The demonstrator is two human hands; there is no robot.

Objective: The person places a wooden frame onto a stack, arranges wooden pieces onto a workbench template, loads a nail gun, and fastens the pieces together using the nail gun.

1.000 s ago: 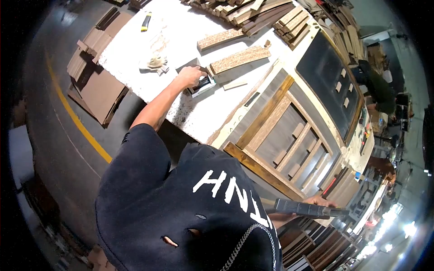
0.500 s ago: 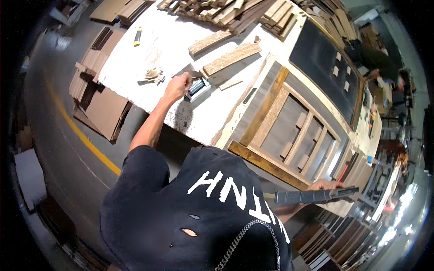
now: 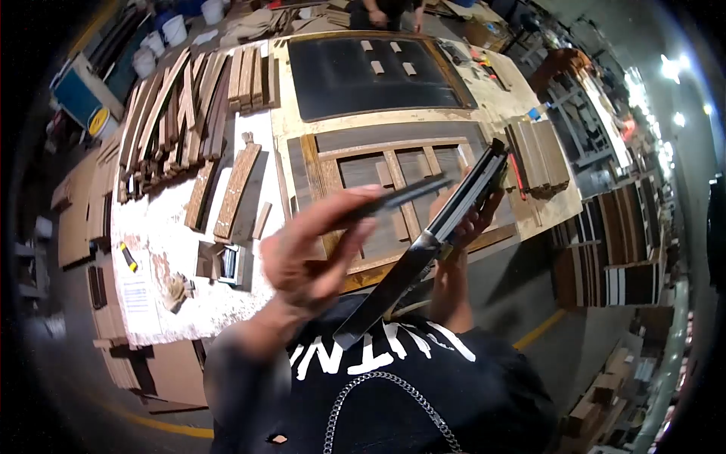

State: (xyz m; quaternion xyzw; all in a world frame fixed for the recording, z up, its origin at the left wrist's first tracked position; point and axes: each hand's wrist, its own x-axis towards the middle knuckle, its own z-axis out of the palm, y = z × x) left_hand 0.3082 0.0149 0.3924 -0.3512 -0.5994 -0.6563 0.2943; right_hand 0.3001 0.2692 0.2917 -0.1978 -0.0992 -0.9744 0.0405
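Across the shop floor: one big desk (image 3: 212, 318), white-topped on the left, bare board surface on the right. Wood frame (image 3: 410, 219) lies flat on it, beyond both hands, slats running across its opening. Dark panel (image 3: 363, 87) lies flat behind the frame, wood edging visible along part of it. Pile of wood strips (image 3: 178, 113) at far left, messy; two loose bars (image 3: 237, 189) on the white top, nearer, apart from the pile.

Long dark tool (image 3: 429, 240) is up in the air over the near edge of the frame, tilted, upper end to the right. Right hand (image 3: 470, 225) is closed around its upper half, partly hidden behind it. Left hand (image 3: 310, 257) pinches a thin dark strip (image 3: 401, 194) between thumb and fingers; strip is blurred, points at the tool, can't tell if they touch. Small open box (image 3: 241, 266) on the white top, shiny strips inside. Crumpled glove (image 3: 178, 293) beside it. Yellow-black cutter (image 3: 128, 257) further left.
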